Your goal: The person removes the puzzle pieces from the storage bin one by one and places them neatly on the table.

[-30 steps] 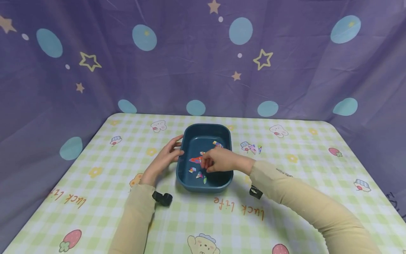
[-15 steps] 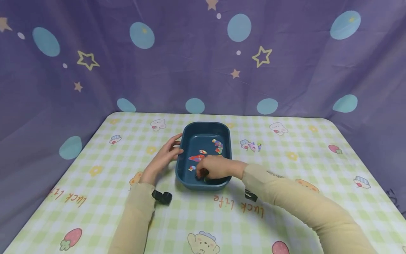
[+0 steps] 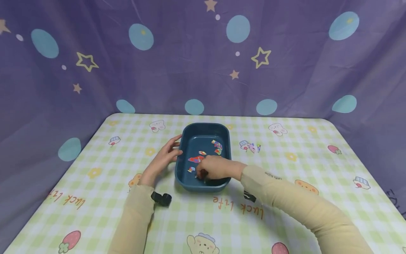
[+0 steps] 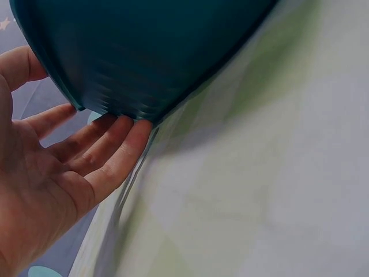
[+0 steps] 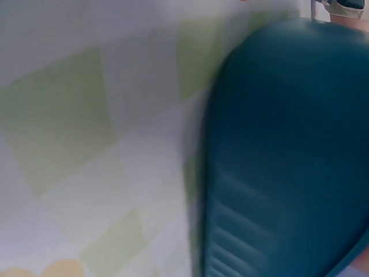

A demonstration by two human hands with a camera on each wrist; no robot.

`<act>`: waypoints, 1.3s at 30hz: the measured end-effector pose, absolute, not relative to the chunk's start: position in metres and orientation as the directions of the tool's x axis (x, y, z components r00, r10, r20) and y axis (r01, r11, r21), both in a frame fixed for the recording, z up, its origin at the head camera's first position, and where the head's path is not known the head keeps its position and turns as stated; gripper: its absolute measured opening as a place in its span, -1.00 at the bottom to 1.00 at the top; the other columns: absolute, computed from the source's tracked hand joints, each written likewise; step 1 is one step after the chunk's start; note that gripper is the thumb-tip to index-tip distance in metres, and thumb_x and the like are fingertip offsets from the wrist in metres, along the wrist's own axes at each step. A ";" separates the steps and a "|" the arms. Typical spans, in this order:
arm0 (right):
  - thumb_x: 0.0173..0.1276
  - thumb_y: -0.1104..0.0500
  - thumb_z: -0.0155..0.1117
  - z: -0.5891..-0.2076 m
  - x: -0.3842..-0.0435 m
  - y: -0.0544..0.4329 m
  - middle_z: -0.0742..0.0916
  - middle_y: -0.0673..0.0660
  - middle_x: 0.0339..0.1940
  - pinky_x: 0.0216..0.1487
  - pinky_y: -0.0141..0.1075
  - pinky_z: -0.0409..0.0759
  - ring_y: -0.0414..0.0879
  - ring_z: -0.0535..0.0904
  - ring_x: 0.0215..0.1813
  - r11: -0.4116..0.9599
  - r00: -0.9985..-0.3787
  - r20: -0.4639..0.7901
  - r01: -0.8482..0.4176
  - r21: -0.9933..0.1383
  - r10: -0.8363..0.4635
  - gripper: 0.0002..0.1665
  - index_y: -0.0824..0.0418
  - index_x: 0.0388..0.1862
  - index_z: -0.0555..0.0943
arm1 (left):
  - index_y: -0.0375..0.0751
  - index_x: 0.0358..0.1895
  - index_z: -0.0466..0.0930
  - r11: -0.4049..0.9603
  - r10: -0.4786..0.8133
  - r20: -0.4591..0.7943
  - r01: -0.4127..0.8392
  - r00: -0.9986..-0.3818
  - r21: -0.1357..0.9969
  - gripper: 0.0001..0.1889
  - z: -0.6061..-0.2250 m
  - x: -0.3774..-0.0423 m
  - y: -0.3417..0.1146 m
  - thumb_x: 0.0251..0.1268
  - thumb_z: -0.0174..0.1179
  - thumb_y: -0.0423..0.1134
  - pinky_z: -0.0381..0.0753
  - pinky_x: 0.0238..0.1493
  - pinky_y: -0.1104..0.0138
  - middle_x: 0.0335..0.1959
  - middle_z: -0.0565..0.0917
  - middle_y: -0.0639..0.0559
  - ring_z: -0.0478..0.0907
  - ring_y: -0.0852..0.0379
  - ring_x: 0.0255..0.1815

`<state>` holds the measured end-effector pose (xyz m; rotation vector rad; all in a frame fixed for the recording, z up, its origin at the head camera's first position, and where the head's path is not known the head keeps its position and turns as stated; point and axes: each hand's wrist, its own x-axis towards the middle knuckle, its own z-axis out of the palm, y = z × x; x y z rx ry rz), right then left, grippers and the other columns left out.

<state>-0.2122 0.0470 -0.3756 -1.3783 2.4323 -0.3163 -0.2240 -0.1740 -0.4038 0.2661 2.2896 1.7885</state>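
Note:
A dark teal rectangular box (image 3: 203, 131) stands on the table with several small, flat, colourful pieces inside. My left hand (image 3: 162, 159) is outside its left wall; in the left wrist view the fingertips (image 4: 141, 130) touch the box wall, the fingers fairly straight. My right hand (image 3: 215, 167) reaches over the right rim into the box, fingers bent down to the floor near its front. I cannot tell whether it pinches a piece. Beside it lie a red pointed piece (image 3: 195, 159) and a small blue-and-white piece (image 3: 191, 169). Patterned pieces (image 3: 217, 144) rest along the right inside.
A pink-purple piece (image 3: 252, 147) and a thin green piece (image 3: 259, 148) lie on the tablecloth right of the box. The table has a green checked cloth (image 3: 104, 190) with printed cartoons. A purple patterned curtain (image 3: 196, 81) hangs behind the far edge.
My right hand has moved toward the front of the box and slightly left, uncovering pieces along the right inside and covering ones near the front. My left hand has stayed at the box's side.

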 end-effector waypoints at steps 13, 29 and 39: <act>0.08 0.23 0.35 -0.372 -0.211 0.052 0.68 -0.14 -0.43 -0.24 -0.44 0.51 -0.33 0.54 -0.35 0.543 -0.496 -0.224 -0.786 -0.295 -0.839 -0.85 0.03 -0.34 0.65 | 0.12 0.41 0.03 0.241 0.271 -0.069 -0.002 -0.960 0.970 -0.36 -0.404 -0.225 -0.173 0.28 -0.01 -0.26 0.51 -0.03 0.19 0.29 0.22 -0.22 0.32 -0.15 0.19; 0.10 0.29 0.29 -0.367 -0.213 0.053 0.67 -0.10 -0.50 -0.31 -0.47 0.49 -0.33 0.54 -0.42 0.548 -0.522 -0.183 -0.736 -0.398 -0.833 -0.90 0.09 -0.42 0.64 | 0.09 0.41 0.02 0.245 0.270 -0.066 0.002 -0.961 0.969 -0.36 -0.404 -0.224 -0.174 0.28 -0.01 -0.28 0.50 0.00 0.13 0.29 0.21 -0.24 0.32 -0.17 0.19; 0.13 0.22 0.33 -0.354 -0.218 0.072 0.62 -0.12 -0.51 -0.28 -0.43 0.48 -0.31 0.51 -0.42 0.543 -0.582 -0.063 -0.707 -0.453 -0.811 -0.94 0.12 -0.42 0.59 | 0.09 0.42 0.01 0.234 0.281 -0.063 0.005 -0.958 0.972 -0.36 -0.405 -0.225 -0.175 0.29 0.00 -0.26 0.51 0.00 0.16 0.28 0.21 -0.24 0.31 -0.17 0.19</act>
